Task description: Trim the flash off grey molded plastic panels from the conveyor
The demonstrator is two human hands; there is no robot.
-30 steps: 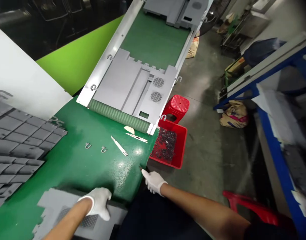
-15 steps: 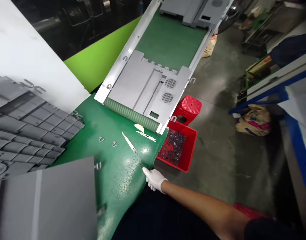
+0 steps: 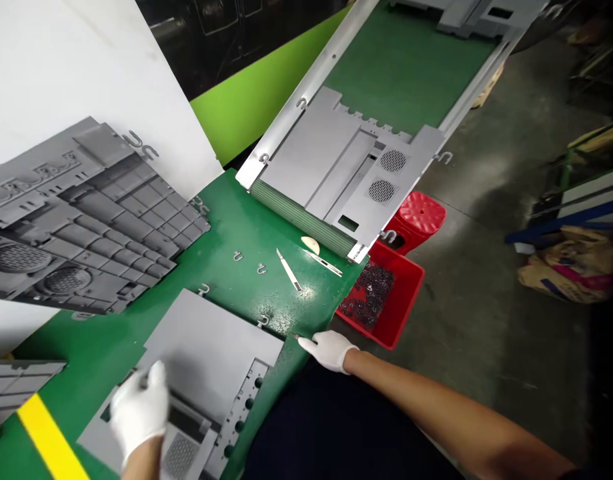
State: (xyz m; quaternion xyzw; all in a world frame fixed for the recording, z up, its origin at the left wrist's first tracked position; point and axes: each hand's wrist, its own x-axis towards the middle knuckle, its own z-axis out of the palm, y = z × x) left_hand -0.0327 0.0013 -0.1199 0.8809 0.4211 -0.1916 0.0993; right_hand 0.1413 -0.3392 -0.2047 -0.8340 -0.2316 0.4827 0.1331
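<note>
A grey plastic panel (image 3: 201, 340) with round holes along one edge and a speaker-like grille lies at the front of the green table. My left hand (image 3: 140, 410), in a white glove, is on its left side, fingers curled at the panel's edge. My right hand (image 3: 330, 350), also gloved, is closed beside the panel's right corner. A small dark tip sticks out from its thumb and finger; the rest of that tool is hidden. Grey hook-shaped tabs (image 3: 263, 321) stick out from the panel's far edge. Loose hook pieces (image 3: 261, 269) lie beyond it.
A white-handled scalpel (image 3: 289, 270), tweezers (image 3: 323, 263) and a pale curved piece (image 3: 310, 245) lie near the conveyor (image 3: 306, 220), which carries another grey panel (image 3: 331, 160). A ribbed panel (image 3: 101, 220) leans on the left. A red bin (image 3: 409, 300) with small dark parts and a red stool (image 3: 421, 217) stand right.
The grey panel has moved from the lower left, where it was raised, to lying on the table. My left hand has come into view on it. The view has shifted left.
</note>
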